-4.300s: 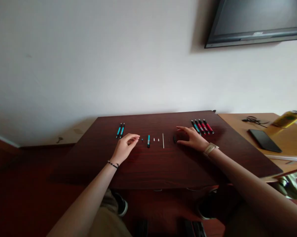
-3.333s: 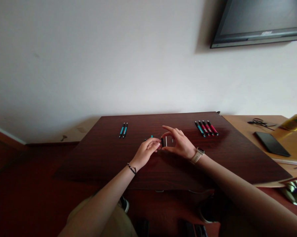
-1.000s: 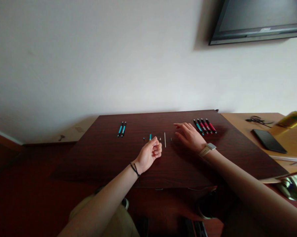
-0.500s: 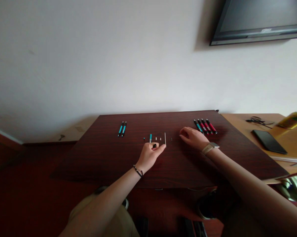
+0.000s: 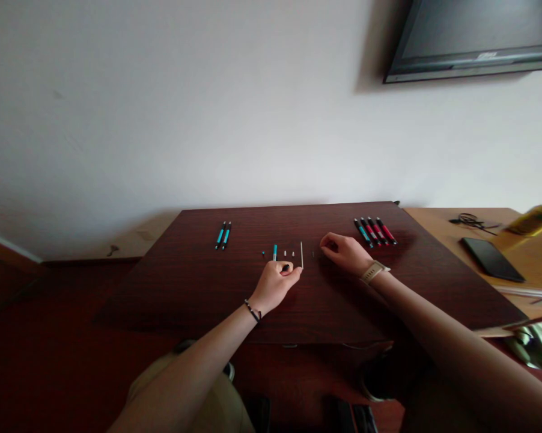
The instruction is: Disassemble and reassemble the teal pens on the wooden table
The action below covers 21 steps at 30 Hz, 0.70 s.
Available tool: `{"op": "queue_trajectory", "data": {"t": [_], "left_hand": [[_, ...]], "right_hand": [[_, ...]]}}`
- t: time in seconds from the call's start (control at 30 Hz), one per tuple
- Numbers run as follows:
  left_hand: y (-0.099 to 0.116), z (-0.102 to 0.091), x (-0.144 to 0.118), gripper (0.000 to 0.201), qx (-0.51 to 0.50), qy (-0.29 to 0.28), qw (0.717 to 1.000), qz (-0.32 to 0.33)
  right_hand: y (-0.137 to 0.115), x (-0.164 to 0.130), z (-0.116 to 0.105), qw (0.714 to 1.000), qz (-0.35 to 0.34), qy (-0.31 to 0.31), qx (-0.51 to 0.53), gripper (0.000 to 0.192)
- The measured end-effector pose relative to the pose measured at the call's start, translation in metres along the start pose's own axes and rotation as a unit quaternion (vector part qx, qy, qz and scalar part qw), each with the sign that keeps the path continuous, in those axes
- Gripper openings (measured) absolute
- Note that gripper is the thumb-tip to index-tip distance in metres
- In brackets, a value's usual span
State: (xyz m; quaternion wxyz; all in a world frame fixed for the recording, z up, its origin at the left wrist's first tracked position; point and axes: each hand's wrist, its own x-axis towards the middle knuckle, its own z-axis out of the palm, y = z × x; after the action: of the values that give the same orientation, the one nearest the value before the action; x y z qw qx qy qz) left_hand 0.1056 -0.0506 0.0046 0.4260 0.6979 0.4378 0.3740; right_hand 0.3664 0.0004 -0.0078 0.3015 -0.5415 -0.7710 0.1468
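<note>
My left hand (image 5: 274, 284) is closed around a black pen part (image 5: 286, 267), its end showing between thumb and fingers. Just beyond the knuckles lies a blue pen barrel (image 5: 275, 250), partly hidden by the hand. A small blue piece (image 5: 263, 253) is to its left, and two small pale pieces (image 5: 289, 254) are to its right. A thin pale refill (image 5: 301, 255) lies beside my left thumb tip. My right hand (image 5: 345, 252) hovers low with curled fingers; whether it holds anything is hidden. A tiny spring-like piece (image 5: 313, 254) lies just left of its fingertips.
Two blue-and-black pens (image 5: 223, 236) lie at the table's left. Several blue and red pens (image 5: 375, 231) lie at the right, beyond my right hand. A side table holds a black phone (image 5: 491, 258), a coiled cable (image 5: 471, 221) and a yellow object (image 5: 535, 220).
My right hand has moved a little left, away from the row of pens and closer to the spring-like piece. My left hand has barely shifted, with the black part still in it.
</note>
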Motion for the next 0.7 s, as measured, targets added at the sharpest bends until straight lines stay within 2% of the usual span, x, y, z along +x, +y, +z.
{"op": "queue_trajectory", "data": {"t": [0.13, 0.33, 0.47, 0.7], "left_hand": [[-0.004, 0.004, 0.002, 0.055, 0.000, -0.004, 1.000, -0.001], [-0.013, 0.011, 0.004, 0.049, -0.018, -0.002, 1.000, -0.005], [-0.017, 0.012, 0.005, 0.040, -0.034, -0.015, 0.999, 0.000], [-0.019, 0.011, 0.006, 0.042, -0.035, -0.016, 0.999, 0.009]], "right_hand": [[-0.033, 0.001, 0.002, 0.986, -0.056, -0.014, 0.156, 0.019], [-0.076, -0.006, 0.009, 0.960, -0.107, -0.040, 0.256, 0.022], [-0.086, -0.009, 0.015, 0.950, -0.142, -0.067, 0.269, 0.022], [-0.087, -0.009, 0.014, 0.948, -0.151, -0.068, 0.272, 0.021]]}}
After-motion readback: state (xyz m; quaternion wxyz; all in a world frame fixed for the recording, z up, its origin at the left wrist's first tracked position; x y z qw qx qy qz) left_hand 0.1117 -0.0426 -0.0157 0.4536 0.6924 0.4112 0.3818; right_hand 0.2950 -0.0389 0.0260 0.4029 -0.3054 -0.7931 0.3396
